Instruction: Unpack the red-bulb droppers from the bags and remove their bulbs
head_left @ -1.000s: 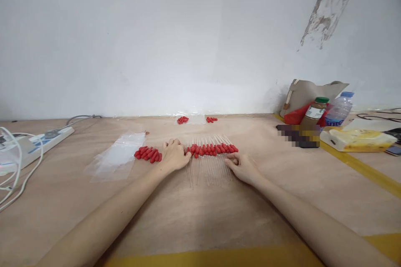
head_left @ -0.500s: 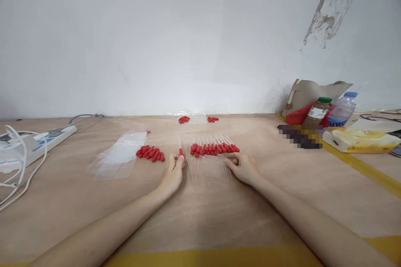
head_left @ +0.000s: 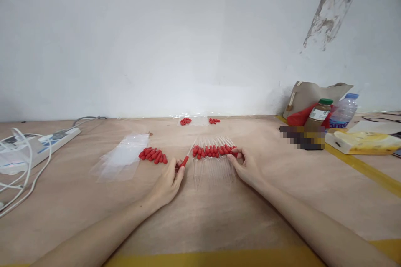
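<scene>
My left hand (head_left: pixel 169 181) pinches a glass dropper (head_left: pixel 185 161) by its red rubber bulb, with the thin clear tube slanting up and to the right. Just right of it lies a row of droppers (head_left: pixel 213 150), red bulbs side by side and tubes pointing toward the wall. My right hand (head_left: pixel 247 167) has thumb and forefinger closed on the red bulb at the row's right end. Loose thin glass tubes (head_left: pixel 216 172) lie nearer me, below the row. A pile of loose red bulbs (head_left: pixel 153 154) rests left of my left hand.
Clear plastic bags (head_left: pixel 120 155) lie left of the bulbs. Two small groups of red bulbs (head_left: pixel 185 121) sit by the wall on clear plastic. A power strip (head_left: pixel 59 144) with cables is at left. Bottles (head_left: pixel 344 110), a bag and a tissue pack (head_left: pixel 360 142) stand at right.
The dropper in my left hand has tilted from upright to slanting right, and that hand has shifted slightly nearer me. My right hand has moved from the loose tubes up to the rightmost bulb.
</scene>
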`<state>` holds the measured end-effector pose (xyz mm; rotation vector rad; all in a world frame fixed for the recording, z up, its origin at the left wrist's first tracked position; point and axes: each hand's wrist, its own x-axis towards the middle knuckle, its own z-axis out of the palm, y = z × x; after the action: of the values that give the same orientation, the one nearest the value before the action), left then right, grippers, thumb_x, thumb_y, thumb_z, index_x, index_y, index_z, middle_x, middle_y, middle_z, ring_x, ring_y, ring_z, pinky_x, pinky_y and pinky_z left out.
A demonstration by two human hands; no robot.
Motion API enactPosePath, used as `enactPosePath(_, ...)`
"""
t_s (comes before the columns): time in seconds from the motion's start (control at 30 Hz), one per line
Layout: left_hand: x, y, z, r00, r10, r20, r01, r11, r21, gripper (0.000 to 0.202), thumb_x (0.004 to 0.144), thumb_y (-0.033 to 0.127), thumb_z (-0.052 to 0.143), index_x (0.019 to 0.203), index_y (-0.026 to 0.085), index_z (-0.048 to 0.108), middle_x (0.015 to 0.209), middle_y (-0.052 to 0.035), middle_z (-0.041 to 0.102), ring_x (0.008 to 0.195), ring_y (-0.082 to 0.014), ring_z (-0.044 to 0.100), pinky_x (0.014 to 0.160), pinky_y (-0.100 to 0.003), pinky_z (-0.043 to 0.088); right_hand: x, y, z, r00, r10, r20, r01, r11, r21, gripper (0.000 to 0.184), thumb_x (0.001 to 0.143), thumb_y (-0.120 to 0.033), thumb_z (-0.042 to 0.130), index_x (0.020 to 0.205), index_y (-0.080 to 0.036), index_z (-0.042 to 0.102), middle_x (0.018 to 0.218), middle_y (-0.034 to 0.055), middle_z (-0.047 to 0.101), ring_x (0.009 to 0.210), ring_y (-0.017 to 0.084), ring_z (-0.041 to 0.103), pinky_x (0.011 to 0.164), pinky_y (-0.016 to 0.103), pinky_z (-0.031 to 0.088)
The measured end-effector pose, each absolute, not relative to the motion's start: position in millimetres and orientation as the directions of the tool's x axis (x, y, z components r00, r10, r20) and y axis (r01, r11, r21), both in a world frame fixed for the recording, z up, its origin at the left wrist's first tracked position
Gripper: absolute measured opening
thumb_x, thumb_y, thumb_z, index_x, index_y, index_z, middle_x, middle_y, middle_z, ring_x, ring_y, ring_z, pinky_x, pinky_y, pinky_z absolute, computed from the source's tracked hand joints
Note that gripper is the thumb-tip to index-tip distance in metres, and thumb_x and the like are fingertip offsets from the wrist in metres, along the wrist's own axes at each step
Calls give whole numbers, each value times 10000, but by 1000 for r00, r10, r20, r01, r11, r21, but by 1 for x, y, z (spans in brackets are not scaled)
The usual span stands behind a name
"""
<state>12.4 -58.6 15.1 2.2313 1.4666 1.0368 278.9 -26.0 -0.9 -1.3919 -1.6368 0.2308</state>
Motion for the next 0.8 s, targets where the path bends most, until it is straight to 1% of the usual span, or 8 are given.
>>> enactPosePath(0.07, 10, -62, 17, 327, 836, 441, 704, -526, 477, 93, 865, 263, 339, 814, 197, 381, 750, 1, 489, 676, -142, 484, 642, -281, 399, 274, -35, 8, -24, 725, 688, 672, 521, -526, 356, 776, -418, 513, 1010, -151, 537, 901, 82, 558, 840, 180, 536, 744, 305, 432)
enactPosePath(0.17, 9, -62, 15, 430, 773, 467, 695, -614, 375, 57, 857, 218, 345, 833, 194, 391, 761, -5, 504, 669, -139, 491, 625, -269, 400, 265, -50, 19, -259, 552, 793, 685, 684, -252, 441, 788, -389, 533, 1173, -180, 481, 1125, 114, 515, 1038, 213, 473, 878, 362, 370)
enactPosePath(0.23, 9, -62, 11, 460, 736, 497, 684, -651, 330, 49, 849, 200, 356, 844, 194, 405, 766, -10, 512, 661, -136, 500, 611, -262, 408, 258, -56, 21, -385, 469, 795, 680, 727, -100, 436, 800, -369, 537, 1201, -208, 477, 1104, 88, 557, 1040, 211, 474, 908, 389, 321)
enactPosePath(0.3, 9, -62, 8, 485, 692, 534, 657, -692, 300, 50, 841, 182, 374, 845, 192, 423, 801, -23, 530, 682, -135, 518, 617, -258, 422, 252, -59, 20, -451, 410, 793, 671, 742, -2, 351, 815, -321, 534, 1157, -242, 523, 972, 42, 626, 958, 185, 510, 912, 400, 287)
enactPosePath(0.43, 10, -65, 6, 495, 620, 609, 601, -751, 276, 164, 822, 154, 431, 983, 181, 446, 893, -53, 556, 782, -144, 547, 693, -267, 452, 244, -62, 16, -493, 344, 799, 654, 752, 80, 215, 827, -200, 512, 1005, -265, 613, 689, -24, 628, 749, 124, 520, 861, 352, 306)
enactPosePath(0.53, 10, -68, 7, 524, 581, 623, 576, -780, 244, 304, 823, 186, 488, 1123, 179, 443, 925, -63, 555, 807, -144, 549, 719, -261, 464, 243, -65, 14, -504, 345, 792, 653, 752, 88, 165, 823, -191, 510, 912, -249, 636, 596, -37, 589, 684, 114, 498, 869, 365, 282)
enactPosePath(0.67, 9, -69, 8, 613, 498, 614, 522, -838, 160, 194, 855, 168, 459, 1031, 199, 534, 856, -44, 553, 741, -118, 539, 671, -220, 463, 243, -69, 11, -538, 320, 780, 618, 779, 106, 133, 823, -198, 504, 788, -222, 629, 534, -43, 554, 634, 107, 471, 897, 400, 224)
enactPosePath(0.8, 7, -71, 9, 685, 433, 587, 491, -869, 68, 160, 849, 129, 446, 960, 181, 549, 818, -47, 563, 717, -131, 513, 657, -240, 455, 246, -71, 9, -572, 304, 762, 590, 798, 125, 146, 821, -201, 500, 724, -212, 609, 519, -43, 547, 630, 110, 475, 905, 392, 212)
